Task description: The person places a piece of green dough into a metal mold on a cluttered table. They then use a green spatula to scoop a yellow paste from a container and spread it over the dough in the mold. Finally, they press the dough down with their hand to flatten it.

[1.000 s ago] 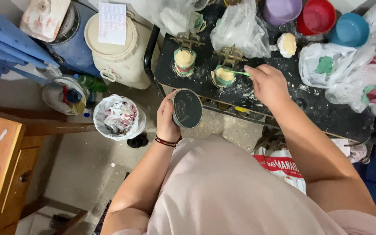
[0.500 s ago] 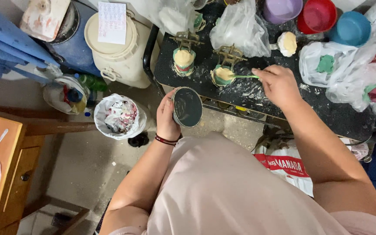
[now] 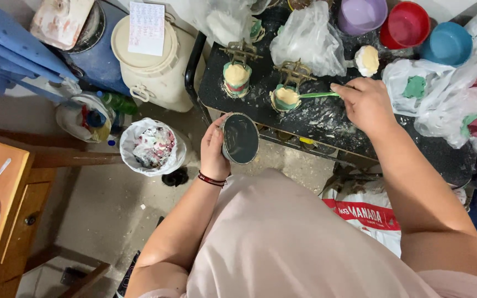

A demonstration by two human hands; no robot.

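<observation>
Left hand [image 3: 215, 150] wrapped around a round dark tin [image 3: 240, 138], fingers curled on its rim, mouth tipped toward the camera, held off the table edge at about 7 o'clock from the work, probably so it's in easy reach. Right hand [image 3: 366, 104] pinched shut on the handle of a green spoon [image 3: 317, 95], whose bowl sits at 9 o'clock from the hand, in or on the cream stuff filling a small green mould [image 3: 286, 98]; can't tell if it's pressing or scooping. That mould stands under a little brass frame, and a second filled mould [image 3: 237, 77] stands at 10 o'clock from it, upright, likely clamped so the fill keeps shape. Both sit on a black table [image 3: 327, 124] dusted with white powder. Further out: clear plastic bag [image 3: 307, 41] at 12, purple bowl [image 3: 362, 14], red bowl [image 3: 407, 25], blue bowl [image 3: 448, 43] at 1 to 2 o'clock. Down at 9 o'clock, a white-lined waste bin [image 3: 151, 148] on the floor and a cream drum [image 3: 155, 66] beside the table.
</observation>
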